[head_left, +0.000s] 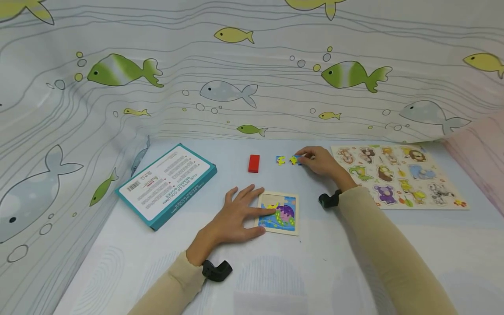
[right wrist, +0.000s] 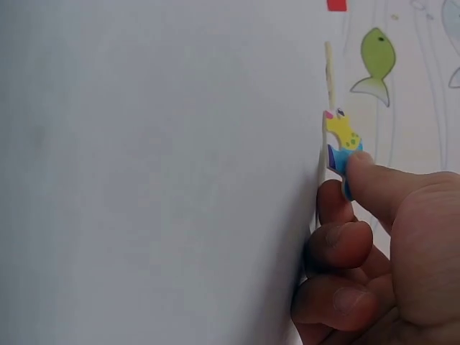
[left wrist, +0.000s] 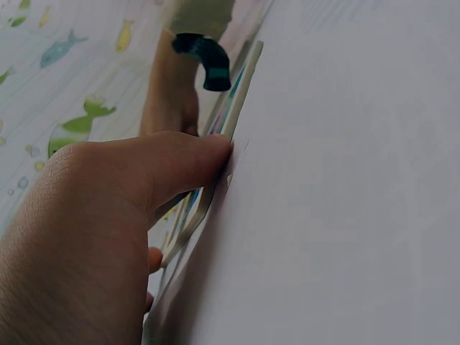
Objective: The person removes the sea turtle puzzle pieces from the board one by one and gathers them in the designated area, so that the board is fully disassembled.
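Note:
My left hand (head_left: 236,214) lies spread over the left side of a small wooden jigsaw tray (head_left: 298,214). One finger reaches over the puzzle picture, and the thumb touches the tray's edge (left wrist: 248,79) in the left wrist view. The picture shows a purple and green shape on blue; a bare patch shows at its upper left. Farther back, my right hand (head_left: 320,162) pinches a blue and yellow jigsaw piece (right wrist: 345,136) between thumb and finger, at the table surface. Just left of it lies another blue and yellow jigsaw piece (head_left: 280,160), apart from the held one.
A red block (head_left: 253,163) lies left of the loose piece. The teal and white box (head_left: 165,183) is at the left, printed side up. At the right lies a wooden animal puzzle board (head_left: 401,175), close to my right wrist. A fish-patterned cloth (head_left: 275,57) rises behind the table.

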A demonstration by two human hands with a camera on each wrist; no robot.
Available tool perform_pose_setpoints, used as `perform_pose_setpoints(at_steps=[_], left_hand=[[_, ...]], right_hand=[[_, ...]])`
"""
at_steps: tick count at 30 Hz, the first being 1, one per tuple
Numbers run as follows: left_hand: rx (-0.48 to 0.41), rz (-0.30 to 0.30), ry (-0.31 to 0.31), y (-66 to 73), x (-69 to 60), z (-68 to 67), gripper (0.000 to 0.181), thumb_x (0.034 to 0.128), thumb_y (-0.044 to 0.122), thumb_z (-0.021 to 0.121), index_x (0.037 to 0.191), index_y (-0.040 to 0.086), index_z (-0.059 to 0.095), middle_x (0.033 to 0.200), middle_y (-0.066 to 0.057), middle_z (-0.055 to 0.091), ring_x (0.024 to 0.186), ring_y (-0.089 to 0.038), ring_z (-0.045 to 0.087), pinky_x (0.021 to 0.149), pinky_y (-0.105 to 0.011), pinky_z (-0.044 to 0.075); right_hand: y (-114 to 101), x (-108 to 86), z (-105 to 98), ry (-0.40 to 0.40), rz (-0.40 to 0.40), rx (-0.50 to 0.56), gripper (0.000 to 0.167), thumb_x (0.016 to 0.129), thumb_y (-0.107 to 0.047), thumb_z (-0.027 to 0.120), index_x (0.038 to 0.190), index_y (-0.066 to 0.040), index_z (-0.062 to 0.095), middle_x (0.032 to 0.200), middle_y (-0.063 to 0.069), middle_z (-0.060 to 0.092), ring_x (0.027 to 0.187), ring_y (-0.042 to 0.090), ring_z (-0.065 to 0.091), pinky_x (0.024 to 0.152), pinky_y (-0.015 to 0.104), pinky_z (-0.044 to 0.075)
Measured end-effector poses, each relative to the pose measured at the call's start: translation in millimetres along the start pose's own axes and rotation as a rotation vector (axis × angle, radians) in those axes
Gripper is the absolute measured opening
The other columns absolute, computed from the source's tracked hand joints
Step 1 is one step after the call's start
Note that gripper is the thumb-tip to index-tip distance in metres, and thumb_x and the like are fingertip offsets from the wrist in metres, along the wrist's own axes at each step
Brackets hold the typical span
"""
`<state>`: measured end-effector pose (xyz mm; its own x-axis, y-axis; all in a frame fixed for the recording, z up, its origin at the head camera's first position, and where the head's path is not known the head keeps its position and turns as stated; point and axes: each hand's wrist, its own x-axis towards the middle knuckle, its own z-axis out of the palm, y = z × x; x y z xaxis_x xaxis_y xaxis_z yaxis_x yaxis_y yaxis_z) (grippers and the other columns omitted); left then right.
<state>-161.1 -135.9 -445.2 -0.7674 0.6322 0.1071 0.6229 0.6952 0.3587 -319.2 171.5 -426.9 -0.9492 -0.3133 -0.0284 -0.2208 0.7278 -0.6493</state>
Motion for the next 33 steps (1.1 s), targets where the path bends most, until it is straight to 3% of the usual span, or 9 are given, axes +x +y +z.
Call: perform_pose_setpoints(at_steps=[8, 17, 33], left_hand=[[0.002, -0.006, -0.009, 0.2, -0.1, 0.7, 0.05, 0.092, 0.058, 0.056, 0.141, 0.048, 0.057, 0.167, -0.003, 0.031, 0.159, -0.032, 0.017, 0.121, -0.066, 0.005], [0.021, -0.009, -0.009, -1.1, 0.7, 1.9, 0.05, 0.0919, 0.059, 0.055, 0.141, 0.049, 0.056, 0.167, -0.001, 0.031, 0.159, -0.031, 0.018, 0.121, -0.066, 0.006], [0.023, -0.007, -0.008, -1.4, 0.3, 1.3, 0.05, 0.0923, 0.06, 0.054, 0.141, 0.049, 0.056, 0.168, -0.001, 0.03, 0.159, -0.031, 0.017, 0.121, -0.066, 0.006]], right_hand=[[-1.7, -1.3, -0.8, 0.005, 0.005, 0.017, 0.03, 0.103, -0.023, 0.06, 0.128, -0.01, 0.069, 0.115, 0.018, 0.067, 0.101, 0.03, 0.056, 0.085, 0.038, 0.041], [-3.7, -2.3, -1.0, -0.024, 0.03, 0.052, 0.04, 0.094, -0.024, 0.073, 0.131, -0.011, 0.066, 0.111, 0.014, 0.063, 0.099, 0.029, 0.055, 0.083, 0.036, 0.042], [-4.8, 0.7, 2.4, -0.002, 0.008, -0.031, 0.039, 0.095, -0.024, 0.072, 0.131, -0.011, 0.067, 0.096, 0.011, 0.061, 0.086, 0.025, 0.05, 0.076, 0.034, 0.039]])
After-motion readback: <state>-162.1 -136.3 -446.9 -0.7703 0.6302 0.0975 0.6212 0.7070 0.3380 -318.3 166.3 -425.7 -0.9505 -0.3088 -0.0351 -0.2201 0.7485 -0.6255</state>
